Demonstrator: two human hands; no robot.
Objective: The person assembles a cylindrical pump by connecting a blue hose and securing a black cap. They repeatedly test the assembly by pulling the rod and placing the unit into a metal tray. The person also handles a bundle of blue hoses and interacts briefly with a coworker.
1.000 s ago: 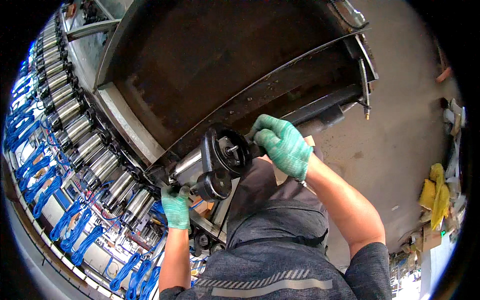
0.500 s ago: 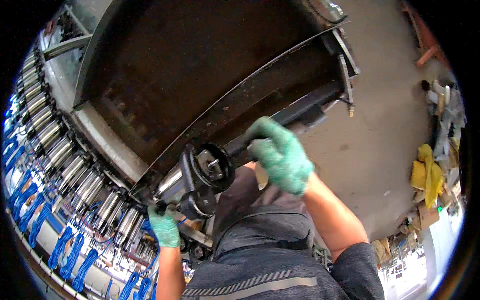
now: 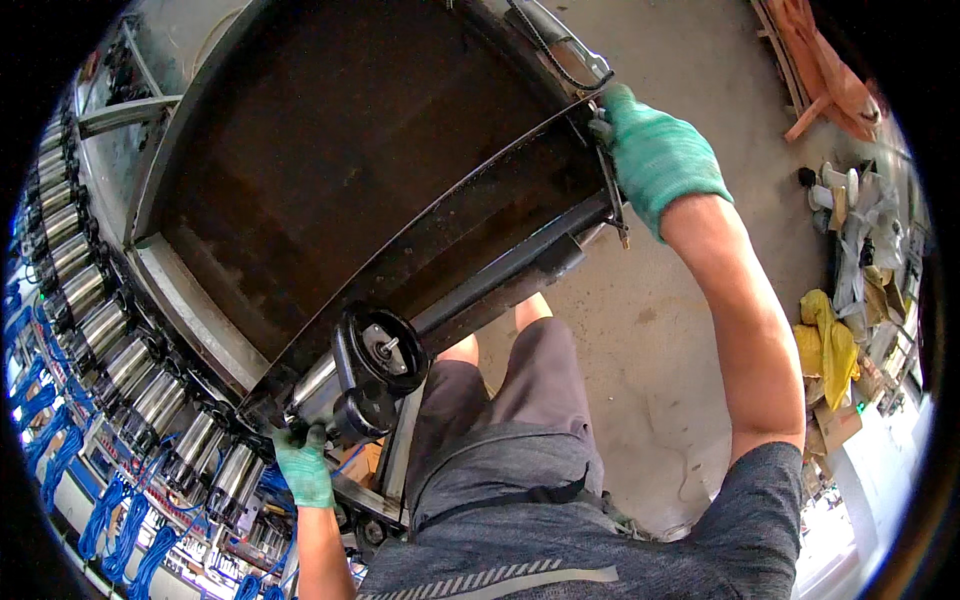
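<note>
My left hand (image 3: pixel 304 468), in a green knit glove, is closed at the lower left corner of a large dark metal tray (image 3: pixel 330 190). Its fingertips curl at a small dark part I cannot make out. Just above it lies a shiny metal roller (image 3: pixel 316 384) with a black round end piece (image 3: pixel 388 350), from which a short shaft sticks out. My right arm reaches far forward. The right hand (image 3: pixel 665 160), gloved in green too, is closed at the tray's far right corner, on a metal bracket (image 3: pixel 608 180); its fingertips are partly hidden.
A curved row of shiny rollers (image 3: pixel 130 350) runs along the left, with bundles of blue cable (image 3: pixel 110 515) beside it. Across the grey floor (image 3: pixel 640 370) at right lie a yellow bag (image 3: pixel 830 345), cardboard and plastic wrap. An orange-covered pallet (image 3: pixel 820 75) stands farther off.
My right hand has moved forward and right, from beside the black round end piece to the tray's far right corner. My left hand stays by the roller. The view has shifted.
</note>
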